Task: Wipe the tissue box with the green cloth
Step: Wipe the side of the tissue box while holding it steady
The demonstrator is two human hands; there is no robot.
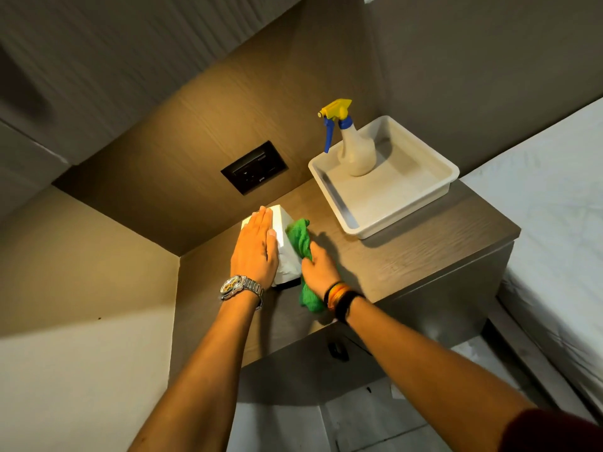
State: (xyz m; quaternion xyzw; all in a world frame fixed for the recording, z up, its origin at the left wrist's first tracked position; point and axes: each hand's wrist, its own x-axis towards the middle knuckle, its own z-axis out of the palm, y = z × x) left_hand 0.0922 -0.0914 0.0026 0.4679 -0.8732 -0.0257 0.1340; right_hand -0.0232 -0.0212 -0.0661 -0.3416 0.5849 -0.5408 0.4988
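No writing is readable on anything here. Your left hand [256, 247] lies flat and fully spread on top of the white tissue box [287, 249], fingers together pointing toward 12 o'clock, pinning it to the counter [408, 256]. Your right hand [321, 269] is closed around the green cloth [300, 238], pressing it against the box's side at 3 o'clock. At 1 o'clock from the box, a spray bottle [355, 151] stands upright in a white tray [434, 190].
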